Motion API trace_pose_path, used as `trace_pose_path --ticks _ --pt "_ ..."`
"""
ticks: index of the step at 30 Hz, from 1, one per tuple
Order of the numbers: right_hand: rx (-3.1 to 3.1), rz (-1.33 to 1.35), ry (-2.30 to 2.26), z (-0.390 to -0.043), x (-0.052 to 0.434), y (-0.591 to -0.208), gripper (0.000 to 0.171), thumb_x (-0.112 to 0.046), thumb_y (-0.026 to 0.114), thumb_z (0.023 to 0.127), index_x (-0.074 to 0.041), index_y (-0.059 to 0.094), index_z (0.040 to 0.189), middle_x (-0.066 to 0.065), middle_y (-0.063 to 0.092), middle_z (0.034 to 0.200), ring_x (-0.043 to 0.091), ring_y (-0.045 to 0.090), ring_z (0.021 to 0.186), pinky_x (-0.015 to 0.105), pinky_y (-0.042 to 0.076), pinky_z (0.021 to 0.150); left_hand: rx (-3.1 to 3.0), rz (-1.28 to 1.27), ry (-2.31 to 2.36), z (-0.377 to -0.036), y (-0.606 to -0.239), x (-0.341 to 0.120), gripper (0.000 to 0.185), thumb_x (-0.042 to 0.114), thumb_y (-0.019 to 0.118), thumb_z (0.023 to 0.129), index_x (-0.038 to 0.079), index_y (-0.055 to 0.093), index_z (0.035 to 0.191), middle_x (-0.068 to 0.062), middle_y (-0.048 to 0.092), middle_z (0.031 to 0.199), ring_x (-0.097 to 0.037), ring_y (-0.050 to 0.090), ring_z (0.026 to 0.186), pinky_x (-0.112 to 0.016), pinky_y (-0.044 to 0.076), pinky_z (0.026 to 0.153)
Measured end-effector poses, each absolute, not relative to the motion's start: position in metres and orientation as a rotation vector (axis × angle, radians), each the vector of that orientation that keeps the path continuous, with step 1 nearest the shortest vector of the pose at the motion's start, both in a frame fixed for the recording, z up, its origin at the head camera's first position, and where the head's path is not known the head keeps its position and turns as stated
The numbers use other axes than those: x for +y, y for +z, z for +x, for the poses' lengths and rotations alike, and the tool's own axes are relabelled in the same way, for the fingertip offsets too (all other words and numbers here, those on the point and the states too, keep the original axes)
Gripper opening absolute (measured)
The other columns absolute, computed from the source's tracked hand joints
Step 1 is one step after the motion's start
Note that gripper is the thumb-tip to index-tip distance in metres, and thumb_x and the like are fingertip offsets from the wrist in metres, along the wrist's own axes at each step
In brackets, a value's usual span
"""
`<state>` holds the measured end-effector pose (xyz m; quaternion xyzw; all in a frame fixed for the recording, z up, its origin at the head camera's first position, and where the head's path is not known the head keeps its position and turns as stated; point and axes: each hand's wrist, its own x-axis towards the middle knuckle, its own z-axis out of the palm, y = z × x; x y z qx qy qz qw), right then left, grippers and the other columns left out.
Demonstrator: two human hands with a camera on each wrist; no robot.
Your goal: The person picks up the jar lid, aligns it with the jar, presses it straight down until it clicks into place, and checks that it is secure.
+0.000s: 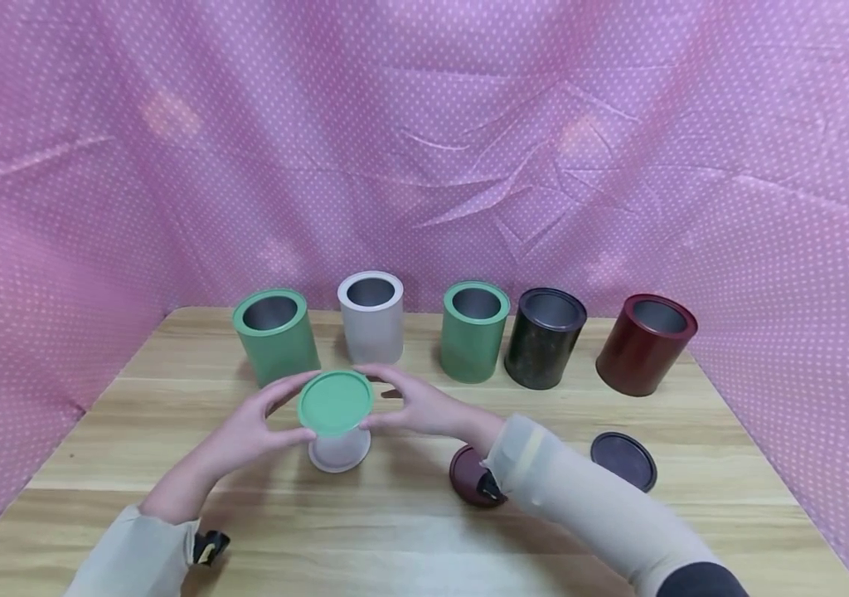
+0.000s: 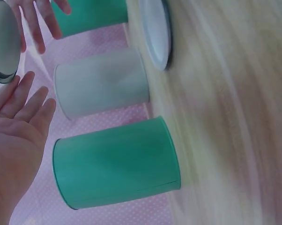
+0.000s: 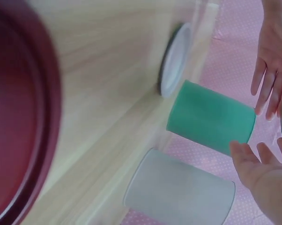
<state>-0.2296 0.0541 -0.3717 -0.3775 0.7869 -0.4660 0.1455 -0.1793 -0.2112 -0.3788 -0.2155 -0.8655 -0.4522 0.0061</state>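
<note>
We have both hands raised mid-frame in the head view, palms facing each other. Left hand [image 1: 249, 431] and right hand [image 1: 424, 406] hold the green lid [image 1: 336, 403] between them by its edge, fingers nearly straight and only lightly bent, no wrap. The lid hovers tilted above the white lid [image 1: 339, 452] lying on the table [image 1: 395, 531], just in front of the white can [image 1: 371, 317].

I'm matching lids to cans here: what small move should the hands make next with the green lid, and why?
Probably carry the green lid, held between left hand and right hand, to an open green can: colours match, and it is the nearer green one.
</note>
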Motion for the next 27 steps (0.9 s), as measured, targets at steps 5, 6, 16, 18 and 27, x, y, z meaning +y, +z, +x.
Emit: trace_pose_path --ticks 5,6,16,18,27 --pt "2.241 -1.069 -1.428 -0.235 0.044 -0.365 0.073 -0.014 0.073 0.087 -0.013 0.035 0.149 0.004 0.041 0.150 0.022 0.040 0.138 0.043 0.039 0.111 -2.659 -0.630 -1.340 -0.181 -0.372 -0.215 0.072 0.017 0.078 0.081 0.007 0.044 0.144 -0.015 0.048 0.144 -0.009 0.044 0.129 -0.055 0.032 0.111" --pt "2.232 -1.068 -1.448 -0.236 0.042 -0.364 0.073 -0.013 0.073 0.087 -0.013 0.035 0.149 0.004 0.041 0.151 0.022 0.040 0.138 0.043 0.039 0.111 -2.647 -0.625 -1.327 -0.181 -0.370 -0.215 0.072 0.017 0.078 0.081 0.007 0.044 0.144 -0.016 0.049 0.144 -0.008 0.044 0.128 -0.054 0.033 0.111" --pt "2.160 -1.104 -1.608 -0.249 0.021 -0.360 0.070 -0.006 0.068 0.089 -0.009 0.033 0.149 0.011 0.043 0.148 0.027 0.044 0.135 0.043 0.039 0.112 -2.624 -0.488 -1.340 -0.183 -0.354 -0.220 0.073 0.016 0.076 0.083 0.009 0.041 0.147 -0.022 0.044 0.146 -0.041 0.037 0.137 -0.044 0.031 0.116" --pt "2.146 -1.103 -1.644 -0.251 0.017 -0.360 0.070 -0.004 0.068 0.089 -0.009 0.033 0.149 0.012 0.043 0.147 0.027 0.044 0.135 0.043 0.039 0.112 -2.629 -0.456 -1.346 -0.184 -0.352 -0.221 0.074 0.018 0.076 0.084 0.010 0.040 0.148 -0.022 0.042 0.148 -0.042 0.035 0.138 -0.055 0.029 0.114" --pt "2.112 -1.161 -1.727 -0.261 -0.003 -0.355 0.072 -0.002 0.069 0.087 -0.008 0.033 0.149 0.013 0.043 0.148 0.030 0.046 0.133 0.041 0.040 0.111 -2.619 -0.394 -1.362 -0.190 -0.347 -0.232 0.077 0.023 0.074 0.086 0.014 0.033 0.151 -0.020 0.036 0.152 -0.043 0.031 0.141 -0.058 0.027 0.113"
